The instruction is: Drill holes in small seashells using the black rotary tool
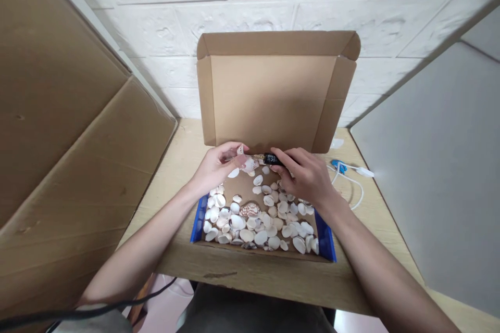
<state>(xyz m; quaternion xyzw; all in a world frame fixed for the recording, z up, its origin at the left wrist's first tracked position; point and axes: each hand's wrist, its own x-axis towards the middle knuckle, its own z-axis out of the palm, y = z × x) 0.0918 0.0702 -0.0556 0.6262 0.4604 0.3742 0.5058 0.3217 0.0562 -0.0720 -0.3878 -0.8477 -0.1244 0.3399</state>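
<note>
My left hand (228, 161) has its fingers closed round a pale pinkish seashell (249, 165), above the far part of a shallow cardboard box. In my right hand (302, 169) is a small black tool (270, 159) with a brass-coloured tip. That tip points left and is close to the shell; whether they touch I cannot tell. Below both hands, the box holds many loose white and cream seashells (261, 238), heaped mostly toward its near side. A brown-patterned spiral shell (250, 209) lies among them. My fingers hide parts of the tool and the held shell.
The box's lid (273, 99) stands upright against the white brick wall (258, 15). Blue flaps (325, 237) edge the box's sides. A white cable (357, 187) and a blue object (339, 166) lie right on the wooden table (175, 250). Cardboard (70, 114) walls the left; a grey panel (437, 156) the right.
</note>
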